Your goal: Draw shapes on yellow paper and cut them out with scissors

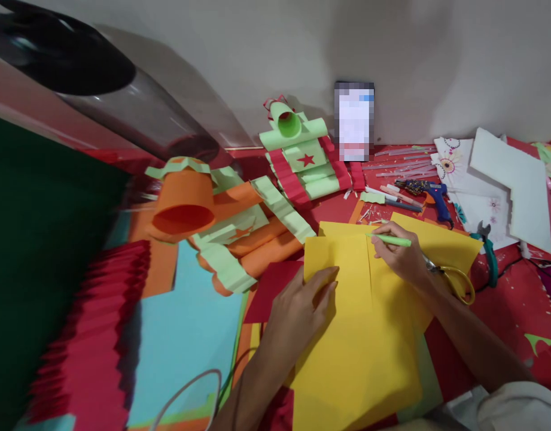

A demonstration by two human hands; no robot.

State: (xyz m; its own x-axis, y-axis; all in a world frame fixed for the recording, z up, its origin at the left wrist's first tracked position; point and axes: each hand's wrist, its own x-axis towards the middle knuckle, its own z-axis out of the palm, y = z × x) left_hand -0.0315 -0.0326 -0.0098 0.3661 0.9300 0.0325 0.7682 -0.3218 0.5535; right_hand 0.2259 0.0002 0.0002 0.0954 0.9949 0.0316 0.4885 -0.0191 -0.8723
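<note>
My right hand [398,251] grips a light green pen [394,240], its tip at the top edge of a narrower yellow paper piece [347,257]. That piece lies over a large yellow sheet [360,371]. My left hand [302,308] rests on the yellow paper near its left edge, fingers stretched out and apart, holding nothing. Just right of my right wrist lie scissors with yellow handles [461,284], their blades partly hidden by the wrist. More yellow paper [441,242] sticks out behind my right hand.
Rolled-paper figures, one orange and green [230,221], one green and red [302,155], stand behind. A phone [355,123] leans on the wall. At right are a blue glue gun [430,194], pliers [490,257] and white board [513,185]. Pleated red paper [96,335] lies left.
</note>
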